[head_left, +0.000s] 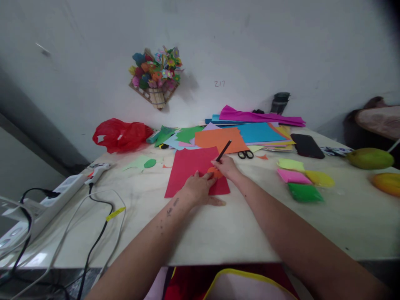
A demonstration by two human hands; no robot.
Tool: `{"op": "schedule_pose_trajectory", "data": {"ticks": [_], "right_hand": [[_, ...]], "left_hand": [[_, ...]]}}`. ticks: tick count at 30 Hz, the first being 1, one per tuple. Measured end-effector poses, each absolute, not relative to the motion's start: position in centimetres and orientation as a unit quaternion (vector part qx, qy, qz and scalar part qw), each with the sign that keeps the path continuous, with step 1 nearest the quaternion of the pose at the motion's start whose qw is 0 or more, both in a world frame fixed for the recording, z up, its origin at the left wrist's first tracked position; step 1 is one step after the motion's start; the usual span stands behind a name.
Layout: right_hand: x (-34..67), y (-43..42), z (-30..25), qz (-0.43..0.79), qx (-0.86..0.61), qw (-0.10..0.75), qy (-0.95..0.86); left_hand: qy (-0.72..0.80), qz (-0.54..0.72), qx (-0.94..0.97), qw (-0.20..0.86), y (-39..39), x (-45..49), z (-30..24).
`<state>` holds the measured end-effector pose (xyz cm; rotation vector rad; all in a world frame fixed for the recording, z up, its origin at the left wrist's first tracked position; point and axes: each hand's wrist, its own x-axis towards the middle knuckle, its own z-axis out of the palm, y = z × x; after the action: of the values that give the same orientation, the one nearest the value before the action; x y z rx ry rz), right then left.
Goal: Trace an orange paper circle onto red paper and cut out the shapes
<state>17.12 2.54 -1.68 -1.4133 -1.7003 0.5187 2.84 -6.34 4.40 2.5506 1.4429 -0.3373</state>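
Note:
A red paper sheet (190,166) lies flat on the pale table (218,233) in front of me. On its right part rests a small orange paper disc (215,171). My left hand (200,189) lies flat on the red sheet, fingers stretched out, fingertips pressing the disc's left edge. My right hand (227,166) is closed round a dark pencil (223,151), whose tip meets the disc at its upper edge.
Black scissors (245,154) lie just right of the pencil. Stacked coloured sheets (246,133), a black phone (306,146), small bags of coloured material (300,183), a red plastic bag (120,134), a power strip with cables (46,200) and fruit (370,158) surround the work spot. A paper flower bouquet (156,75) hangs on the wall.

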Motion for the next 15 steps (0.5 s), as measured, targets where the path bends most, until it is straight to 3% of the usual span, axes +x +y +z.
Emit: {"op": "schedule_pose_trajectory", "data": {"ticks": [15], "right_hand": [[17.28,2.53,-1.49,0.136,-0.576,0.394,-0.703]], "left_hand": [[0.481,-0.123,0.864,0.079,-6.39,2.95,4.54]]}}
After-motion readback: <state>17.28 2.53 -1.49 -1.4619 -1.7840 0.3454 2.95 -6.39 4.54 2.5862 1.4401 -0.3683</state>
